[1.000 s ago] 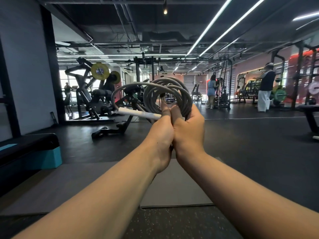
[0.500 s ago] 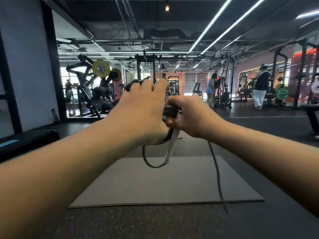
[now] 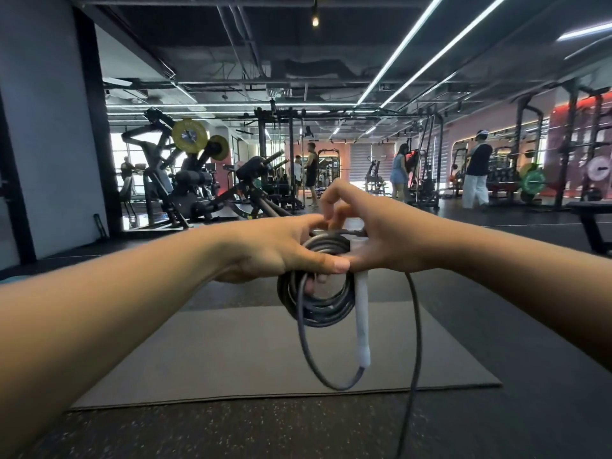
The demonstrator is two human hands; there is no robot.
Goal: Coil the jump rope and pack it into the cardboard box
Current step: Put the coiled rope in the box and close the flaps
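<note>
Far left stands a plate-loaded machine [image 3: 185,180], well apart from the work. Our left hand [image 3: 275,250] grips the coiled part of the jump rope [image 3: 314,303]: the thumb lies across the near side of the bundle, and a fingertip shows through the middle of the loops, so the fingers are clamped round the coil. The coil hangs in the air between both hands, above the grey mat [image 3: 251,352] on the dark floor.

Just right of the coil, the white handle [image 3: 361,319] hangs downward, tip low. Our right hand [image 3: 384,240] pinches its upper end; the upper fingers are raised and curled. From the handle's lower tip one loose loop curves back up to the coil. A second free strand [image 3: 416,326] drops from under the right hand toward the floor and leaves the frame, so we judge the coiling unfinished.

To do this step well:
1. Keep the left grip firm so the finished loops do not spring apart.
2. Feed each new turn at the same size as the existing loops.
3. Lay the handle alongside the bundle, not across it.
4. Draw up the trailing strand without twisting it.

The cardboard box is not in view.
</note>
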